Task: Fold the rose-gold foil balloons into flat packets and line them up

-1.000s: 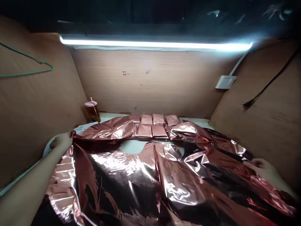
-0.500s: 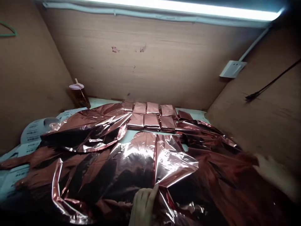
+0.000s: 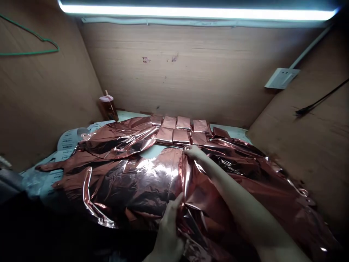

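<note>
The foil sheet (image 3: 152,173) is laid lengthwise left to right, tabs leftward; its crosswise fold is pinched by the left hand (image 3: 170,227) and right hand (image 3: 194,153).

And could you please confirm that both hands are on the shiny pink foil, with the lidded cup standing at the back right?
Not quite: the lidded cup stands at the back left, as the head view shows. The left hand and right hand are indeed both on the shiny pink foil.
</note>
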`<state>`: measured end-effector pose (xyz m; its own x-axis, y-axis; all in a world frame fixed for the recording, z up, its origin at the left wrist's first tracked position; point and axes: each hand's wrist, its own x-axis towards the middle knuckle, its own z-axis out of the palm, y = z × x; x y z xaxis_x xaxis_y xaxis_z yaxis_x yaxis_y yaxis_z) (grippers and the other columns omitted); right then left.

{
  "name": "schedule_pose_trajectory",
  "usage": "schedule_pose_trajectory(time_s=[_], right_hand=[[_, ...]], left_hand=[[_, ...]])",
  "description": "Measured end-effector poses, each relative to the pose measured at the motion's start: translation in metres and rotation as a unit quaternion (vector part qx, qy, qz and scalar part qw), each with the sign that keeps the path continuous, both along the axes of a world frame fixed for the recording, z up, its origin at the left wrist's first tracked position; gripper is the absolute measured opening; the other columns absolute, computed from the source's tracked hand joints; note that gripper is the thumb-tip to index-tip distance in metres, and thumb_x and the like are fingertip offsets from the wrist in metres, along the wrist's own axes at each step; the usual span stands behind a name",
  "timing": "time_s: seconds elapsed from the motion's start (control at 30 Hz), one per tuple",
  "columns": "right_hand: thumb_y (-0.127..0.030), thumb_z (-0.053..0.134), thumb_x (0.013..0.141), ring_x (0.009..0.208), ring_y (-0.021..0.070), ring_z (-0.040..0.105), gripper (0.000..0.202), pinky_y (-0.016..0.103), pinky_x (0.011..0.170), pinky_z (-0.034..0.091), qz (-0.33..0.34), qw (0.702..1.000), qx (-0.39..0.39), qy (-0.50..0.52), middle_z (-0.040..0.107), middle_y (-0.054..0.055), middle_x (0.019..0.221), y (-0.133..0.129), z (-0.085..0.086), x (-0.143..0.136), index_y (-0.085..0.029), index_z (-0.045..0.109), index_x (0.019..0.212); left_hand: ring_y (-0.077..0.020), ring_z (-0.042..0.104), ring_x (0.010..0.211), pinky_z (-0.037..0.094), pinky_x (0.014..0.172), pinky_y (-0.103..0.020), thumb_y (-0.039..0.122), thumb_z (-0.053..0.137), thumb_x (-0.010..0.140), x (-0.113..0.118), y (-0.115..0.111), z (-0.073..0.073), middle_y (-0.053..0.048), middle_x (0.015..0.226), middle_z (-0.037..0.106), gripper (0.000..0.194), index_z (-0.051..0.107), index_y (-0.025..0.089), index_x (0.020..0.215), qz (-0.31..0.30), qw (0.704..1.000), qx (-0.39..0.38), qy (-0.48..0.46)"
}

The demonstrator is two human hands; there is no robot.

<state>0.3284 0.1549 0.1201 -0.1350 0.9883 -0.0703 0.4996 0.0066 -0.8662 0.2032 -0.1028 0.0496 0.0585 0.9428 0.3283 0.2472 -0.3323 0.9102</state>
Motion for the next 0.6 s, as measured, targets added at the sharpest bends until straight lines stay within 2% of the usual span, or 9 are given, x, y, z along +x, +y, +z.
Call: schedule_pose_trajectory(time_s=[0.07, 0.1, 0.17, 0.27, 0.33, 0.43, 0.5, 0.53, 0.6], right_hand=[[-0.043, 0.066, 0.075, 0.046, 0.0083, 0.041, 0.033, 0.023, 0.048, 0.036, -0.020, 0.997, 0.030, 0.067, 0.042, -0.007, 0.050, 0.000, 0.010, 0.015, -0.020, 0.046, 0.063], [-0.044, 0.062, 0.075, 0.049, 0.0086, 0.043, 0.031, 0.023, 0.050, 0.039, -0.031, 0.994, 0.049, 0.094, 0.044, -0.006, 0.054, -0.001, 0.016, 0.023, -0.021, 0.044, 0.066], [-0.044, 0.058, 0.073, 0.055, 0.0106, 0.048, 0.028, 0.025, 0.056, 0.043, -0.049, 0.987, 0.084, 0.127, 0.049, -0.004, 0.060, -0.002, 0.026, 0.038, -0.022, 0.041, 0.070], [-0.047, 0.057, 0.072, 0.060, 0.0136, 0.052, 0.029, 0.029, 0.061, 0.047, -0.061, 0.984, 0.116, 0.123, 0.053, -0.002, 0.064, -0.002, 0.024, 0.046, -0.023, 0.041, 0.072], [-0.049, 0.060, 0.072, 0.062, 0.0153, 0.052, 0.032, 0.031, 0.064, 0.047, -0.061, 0.986, 0.127, 0.090, 0.053, -0.002, 0.064, 0.000, 0.013, 0.043, -0.023, 0.042, 0.070], [-0.048, 0.065, 0.072, 0.073, 0.0200, 0.055, 0.031, 0.038, 0.077, 0.049, -0.058, 0.988, 0.141, 0.019, 0.056, 0.001, 0.069, -0.003, -0.004, 0.034, -0.021, 0.049, 0.071], [-0.046, 0.068, 0.073, 0.093, 0.0272, 0.057, 0.031, 0.047, 0.093, 0.044, -0.062, 0.986, 0.155, -0.022, 0.064, 0.008, 0.090, -0.017, -0.007, 0.030, -0.019, 0.058, 0.085], [-0.045, 0.069, 0.074, 0.106, 0.0310, 0.054, 0.035, 0.051, 0.101, 0.038, -0.060, 0.983, 0.170, -0.043, 0.064, 0.013, 0.105, -0.030, -0.006, 0.030, -0.018, 0.060, 0.095], [-0.044, 0.067, 0.080, 0.127, 0.0365, 0.042, 0.043, 0.057, 0.110, 0.028, -0.029, 0.967, 0.229, -0.113, 0.055, 0.019, 0.130, -0.069, -0.002, 0.032, -0.016, 0.061, 0.112]], left_hand=[[-0.0177, 0.064, 0.086, 0.054, 0.075, -0.026, 0.008, 0.057, 0.077, -0.003, -0.009, -0.006, -0.005, 0.101, 0.063, 0.056, 0.049, 0.023, 0.130, 0.040, 0.996, -0.059, -0.052], [-0.0157, 0.063, 0.077, 0.053, 0.068, -0.023, 0.010, 0.058, 0.079, -0.005, -0.014, -0.010, -0.003, 0.092, 0.063, 0.042, 0.055, 0.022, 0.119, 0.047, 0.996, -0.062, -0.051], [-0.0124, 0.058, 0.064, 0.047, 0.059, -0.019, 0.012, 0.054, 0.085, -0.009, -0.024, -0.016, 0.001, 0.076, 0.058, 0.017, 0.059, 0.022, 0.098, 0.046, 0.999, 0.004, 0.008], [-0.0118, 0.054, 0.061, 0.042, 0.058, -0.020, 0.006, 0.045, 0.089, -0.020, -0.032, -0.020, 0.001, 0.069, 0.052, 0.022, 0.061, 0.022, 0.091, 0.063, 0.974, 0.169, 0.140], [-0.0113, 0.053, 0.060, 0.041, 0.057, -0.019, 0.001, 0.044, 0.086, -0.030, -0.031, -0.020, 0.001, 0.068, 0.051, 0.028, 0.062, 0.022, 0.089, 0.106, 0.955, 0.207, 0.185], [-0.0099, 0.051, 0.057, 0.040, 0.055, -0.018, -0.007, 0.039, 0.075, -0.045, -0.024, -0.020, 0.002, 0.066, 0.049, 0.032, 0.055, 0.021, 0.073, 0.160, 0.964, 0.142, 0.159], [-0.0114, 0.054, 0.063, 0.043, 0.059, -0.019, -0.005, 0.039, 0.069, -0.052, -0.021, -0.020, 0.001, 0.072, 0.050, 0.029, 0.052, 0.020, 0.072, 0.181, 0.973, 0.068, 0.126], [-0.0132, 0.056, 0.069, 0.046, 0.063, -0.022, -0.002, 0.041, 0.070, -0.055, -0.021, -0.020, 0.000, 0.079, 0.053, 0.027, 0.054, 0.020, 0.077, 0.184, 0.976, 0.033, 0.115], [-0.0172, 0.060, 0.083, 0.052, 0.074, -0.029, 0.007, 0.050, 0.075, -0.059, -0.025, -0.017, -0.005, 0.098, 0.057, 0.030, 0.058, 0.020, 0.101, 0.172, 0.980, -0.028, 0.092]])
